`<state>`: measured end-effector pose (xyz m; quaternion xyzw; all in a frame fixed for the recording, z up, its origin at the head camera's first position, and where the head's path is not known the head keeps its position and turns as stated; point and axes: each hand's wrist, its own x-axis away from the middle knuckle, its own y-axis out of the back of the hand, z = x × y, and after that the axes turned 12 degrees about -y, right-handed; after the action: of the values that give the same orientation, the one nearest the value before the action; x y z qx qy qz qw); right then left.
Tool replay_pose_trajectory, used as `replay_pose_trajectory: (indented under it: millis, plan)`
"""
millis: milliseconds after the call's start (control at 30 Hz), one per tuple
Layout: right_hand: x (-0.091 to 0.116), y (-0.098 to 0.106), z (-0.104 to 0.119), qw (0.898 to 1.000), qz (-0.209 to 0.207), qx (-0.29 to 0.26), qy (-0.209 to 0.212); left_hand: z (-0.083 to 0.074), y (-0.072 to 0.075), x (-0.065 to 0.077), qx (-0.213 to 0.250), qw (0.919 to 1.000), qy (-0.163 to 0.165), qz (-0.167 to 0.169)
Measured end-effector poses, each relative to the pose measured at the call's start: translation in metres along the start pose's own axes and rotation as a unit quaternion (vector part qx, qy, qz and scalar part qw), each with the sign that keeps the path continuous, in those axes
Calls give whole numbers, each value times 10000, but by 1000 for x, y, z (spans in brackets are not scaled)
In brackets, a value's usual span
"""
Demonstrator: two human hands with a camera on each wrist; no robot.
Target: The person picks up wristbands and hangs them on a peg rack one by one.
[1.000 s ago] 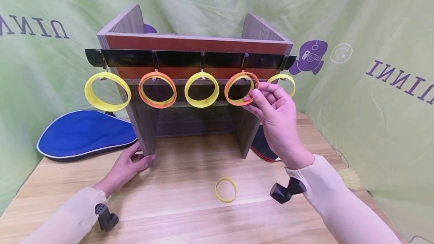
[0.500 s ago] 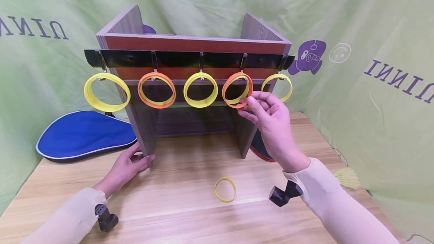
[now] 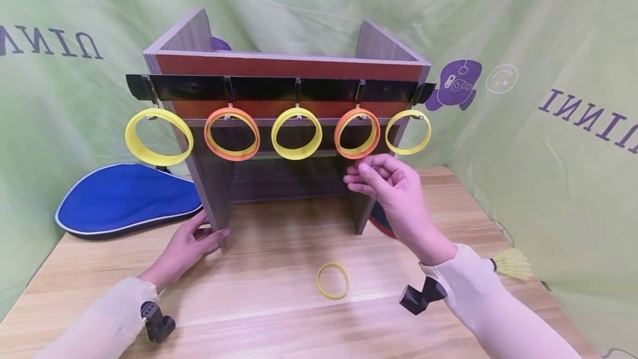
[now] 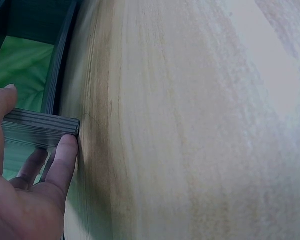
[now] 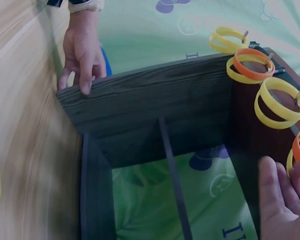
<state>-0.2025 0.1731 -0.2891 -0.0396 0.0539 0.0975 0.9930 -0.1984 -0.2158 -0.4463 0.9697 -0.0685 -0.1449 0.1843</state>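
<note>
A wooden shelf (image 3: 204, 181) carries a black strip (image 3: 329, 89) with hooks across its front. At its lower left panel, my left hand (image 3: 186, 245) grips the edge between thumb and fingers; the left wrist view shows the panel end (image 4: 45, 120) between them. My right hand (image 3: 394, 193) is just under an orange ring (image 3: 355, 155) hung with a yellow one, its fingers loosely bent and holding no ring. Along the strip also hang a yellow ring (image 3: 408, 152), a middle yellow ring (image 3: 296, 157), an orange ring (image 3: 231, 156) with yellow inside, and a left yellow ring (image 3: 130, 140).
One yellow ring (image 3: 333, 296) lies on the wooden table (image 3: 269, 314). A blue paddle case (image 3: 124, 198) rests left of the shelf. To the right are a yellow shuttlecock (image 3: 513, 263) and a dark paddle (image 3: 381, 221), partly hidden. Green cloth (image 3: 523, 181) surrounds the table.
My right hand has let go of the orange ring and moved down below it; the ring now hangs from its hook with the yellow one. The left hand stays on the panel.
</note>
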Motion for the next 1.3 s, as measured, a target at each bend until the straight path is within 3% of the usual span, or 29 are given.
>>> replay_pose_trajectory:
  millis: [133, 267, 367, 500, 600, 800, 1100, 1233, 1300]
  plan:
    - [0, 6, -9, 9954, 577, 704, -296, 0, 1, -1, -65, 10000, 34, 23]
    - [2, 8, -22, 9771, 1110, 1711, -601, 0, 2, -2, -90, 9999, 73, 54]
    - [3, 11, -43, 9549, 1384, 2562, -575, -1, 2, -3, -102, 9999, 89, 69]
    - [5, 18, -74, 9122, 1615, 3759, -233, 0, 2, -3, -103, 9998, 123, 82]
    - [5, 22, -91, 8827, 1775, 4350, -85, 1, 1, -2, -104, 9998, 145, 71]
    - [11, 27, -114, 8521, 2037, 4791, -541, 2, 0, 1, -85, 9999, 144, 42]
    - [17, 23, -128, 8387, 1955, 5071, -346, -2, 0, -1, -102, 9999, 110, 43]
    - [17, 22, -129, 8421, 1911, 5036, -281, -2, 0, 0, -130, 9998, 109, 82]
    - [16, 23, -128, 8487, 1888, 4927, -341, -2, 0, 0, -119, 9999, 107, 57]
